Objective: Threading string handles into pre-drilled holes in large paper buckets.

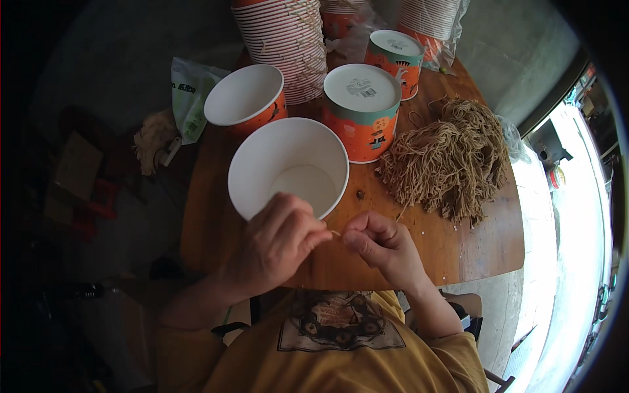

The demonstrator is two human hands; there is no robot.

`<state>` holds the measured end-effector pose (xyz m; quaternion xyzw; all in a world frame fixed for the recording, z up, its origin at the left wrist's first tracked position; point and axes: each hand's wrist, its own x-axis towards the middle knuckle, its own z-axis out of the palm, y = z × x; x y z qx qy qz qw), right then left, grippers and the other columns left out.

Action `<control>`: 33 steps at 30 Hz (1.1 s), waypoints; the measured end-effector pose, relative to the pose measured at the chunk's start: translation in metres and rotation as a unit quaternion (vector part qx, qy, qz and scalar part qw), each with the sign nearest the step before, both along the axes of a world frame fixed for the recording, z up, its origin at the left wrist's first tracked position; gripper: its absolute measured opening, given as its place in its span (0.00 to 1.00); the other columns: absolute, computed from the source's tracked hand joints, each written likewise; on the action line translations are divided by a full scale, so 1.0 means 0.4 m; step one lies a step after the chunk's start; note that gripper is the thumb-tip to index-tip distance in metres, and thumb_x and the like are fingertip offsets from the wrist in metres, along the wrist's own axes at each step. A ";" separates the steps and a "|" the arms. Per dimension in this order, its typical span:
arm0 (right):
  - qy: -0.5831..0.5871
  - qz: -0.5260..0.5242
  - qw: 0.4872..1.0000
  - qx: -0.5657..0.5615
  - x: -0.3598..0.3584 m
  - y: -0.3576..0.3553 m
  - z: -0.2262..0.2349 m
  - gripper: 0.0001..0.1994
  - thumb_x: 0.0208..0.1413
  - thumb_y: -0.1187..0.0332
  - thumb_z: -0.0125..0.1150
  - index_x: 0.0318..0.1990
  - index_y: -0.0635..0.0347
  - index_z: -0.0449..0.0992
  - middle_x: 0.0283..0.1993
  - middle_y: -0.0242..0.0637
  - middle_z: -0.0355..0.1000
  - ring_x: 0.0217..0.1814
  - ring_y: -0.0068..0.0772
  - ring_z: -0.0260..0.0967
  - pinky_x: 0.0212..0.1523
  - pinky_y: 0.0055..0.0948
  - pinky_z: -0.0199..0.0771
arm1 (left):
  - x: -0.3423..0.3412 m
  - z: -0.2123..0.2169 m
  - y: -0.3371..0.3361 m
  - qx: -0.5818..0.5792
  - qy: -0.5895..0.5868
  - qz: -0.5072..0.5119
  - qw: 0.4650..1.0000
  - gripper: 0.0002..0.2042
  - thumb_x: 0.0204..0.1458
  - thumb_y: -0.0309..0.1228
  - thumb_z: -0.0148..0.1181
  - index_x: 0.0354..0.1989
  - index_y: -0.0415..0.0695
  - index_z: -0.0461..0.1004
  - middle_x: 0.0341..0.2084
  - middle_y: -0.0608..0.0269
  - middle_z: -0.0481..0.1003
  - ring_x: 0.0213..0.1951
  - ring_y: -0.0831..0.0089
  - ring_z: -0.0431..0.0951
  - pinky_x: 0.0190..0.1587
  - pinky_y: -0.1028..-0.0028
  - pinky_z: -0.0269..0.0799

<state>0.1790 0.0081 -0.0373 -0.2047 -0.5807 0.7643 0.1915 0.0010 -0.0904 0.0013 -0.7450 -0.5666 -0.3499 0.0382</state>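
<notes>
Close together at the table's near edge, both of my hands pinch a short tan cord (335,233) that shows between their fingertips. My left hand (278,239) is closed, in front of the near rim of a white-lined paper bucket (246,171) whose open mouth faces me. To its right, my right hand (383,245) has thumb and forefinger pressed together on the cord. Most of the cord is hidden by the fingers. A large heap of tan cords (452,157) lies beyond my right hand.
Another open bucket (244,95) stands behind at left. Two upturned orange buckets, a larger one (362,124) and a smaller one (398,56), stand at the back. A tall nested stack (282,46) rises behind them on the wooden table (452,252). A plastic bag (191,98) is at left.
</notes>
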 end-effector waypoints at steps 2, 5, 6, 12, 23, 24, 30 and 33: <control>-0.016 -0.053 0.998 0.036 -0.018 -0.011 -0.012 0.05 0.58 0.71 0.57 0.38 0.63 0.71 0.28 0.21 0.69 0.28 0.09 0.61 0.30 0.13 0.62 | -0.009 0.006 0.004 -0.015 -0.010 0.055 0.998 0.16 0.42 0.27 0.67 0.38 0.41 0.67 0.27 0.59 0.68 0.32 0.59 0.74 0.33 0.65 0.71; -0.041 -0.129 0.978 0.156 -0.050 -0.016 -0.044 0.05 0.54 0.74 0.59 0.34 0.64 0.69 0.26 0.27 0.69 0.27 0.14 0.65 0.28 0.17 0.66 | -0.028 -0.005 -0.009 -0.174 -0.089 0.075 0.978 0.15 0.46 0.25 0.63 0.43 0.40 0.69 0.31 0.56 0.72 0.34 0.58 0.76 0.35 0.65 0.73; -0.019 -0.167 0.964 0.207 -0.060 -0.018 -0.053 0.05 0.52 0.75 0.59 0.33 0.64 0.69 0.26 0.30 0.69 0.26 0.16 0.66 0.27 0.19 0.67 | -0.031 0.004 -0.012 -0.175 -0.088 0.076 0.978 0.15 0.46 0.25 0.63 0.43 0.40 0.69 0.31 0.56 0.72 0.34 0.58 0.76 0.35 0.65 0.73; 0.042 -0.210 0.924 0.317 -0.112 -0.006 -0.028 0.06 0.48 0.77 0.60 0.29 0.62 0.67 0.26 0.34 0.68 0.24 0.23 0.67 0.27 0.24 0.70 | -0.071 0.044 -0.016 -0.159 -0.158 0.061 0.973 0.20 0.48 0.20 0.54 0.52 0.40 0.68 0.41 0.54 0.75 0.41 0.61 0.78 0.41 0.68 0.75; 0.072 -0.191 0.937 0.285 -0.158 -0.006 0.007 0.06 0.47 0.77 0.59 0.28 0.62 0.67 0.24 0.32 0.68 0.24 0.22 0.68 0.27 0.23 0.70 | -0.085 0.076 -0.025 -0.229 -0.208 0.037 0.950 0.23 0.47 0.19 0.52 0.56 0.40 0.67 0.48 0.51 0.73 0.47 0.62 0.76 0.48 0.69 0.72; 0.067 -0.190 0.934 0.294 -0.158 -0.004 0.008 0.06 0.47 0.77 0.59 0.28 0.62 0.67 0.24 0.32 0.68 0.24 0.22 0.68 0.27 0.23 0.70 | -0.086 0.074 -0.025 -0.229 -0.209 0.037 0.950 0.23 0.47 0.19 0.52 0.56 0.40 0.67 0.48 0.51 0.73 0.47 0.62 0.76 0.48 0.69 0.72; 0.038 -0.186 0.930 0.314 -0.153 -0.002 0.019 0.06 0.47 0.76 0.59 0.28 0.62 0.67 0.23 0.32 0.68 0.23 0.22 0.68 0.25 0.24 0.70 | -0.083 0.060 -0.022 -0.207 -0.198 0.022 0.958 0.24 0.47 0.19 0.52 0.57 0.41 0.66 0.48 0.51 0.73 0.47 0.62 0.76 0.47 0.69 0.72; 0.020 -0.175 0.929 0.324 -0.146 -0.002 0.029 0.05 0.48 0.77 0.58 0.28 0.63 0.67 0.24 0.31 0.69 0.24 0.19 0.67 0.27 0.21 0.69 | -0.078 0.056 -0.022 -0.212 -0.215 0.012 0.953 0.24 0.47 0.18 0.52 0.57 0.41 0.66 0.48 0.51 0.73 0.46 0.62 0.77 0.47 0.68 0.72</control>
